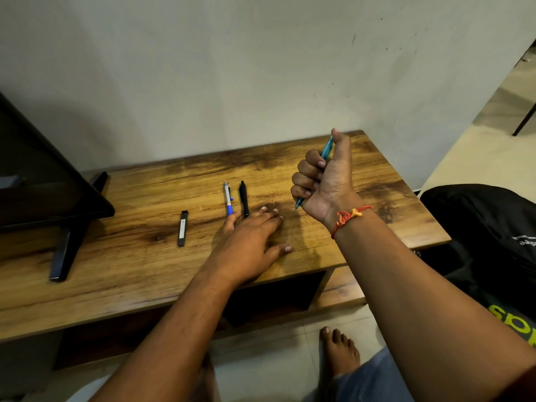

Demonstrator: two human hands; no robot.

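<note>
Curling tightly, the fingers of our right hand wrap a teal pen in a fist, with the thumb set on its upper end and its tip coming out below the little finger. This pen is held nearly upright in the air above the right part of the table, not touching the wood. A red and yellow thread bracelet sits on this wrist. The fingers of our left hand are straight and spread, lying flat on the wood and grasping nothing. Their tips are at the near ends of two pens that lie side by side, close but apart: a white and blue pen on the left and a black pen on the right. Whether a finger really touches them, we cannot tell. More to the left, well apart from the pens, lies a small black case with a pale label. Further left a dark screen stands on a slanted black leg and takes the left end of the table. Behind the pens the wood runs free up to the wall, which closes the far edge. The right edge is open, with a black bag on the floor beside it. The near edge passes under our forearms, and below it we see our bare foot on the tiles.
</note>
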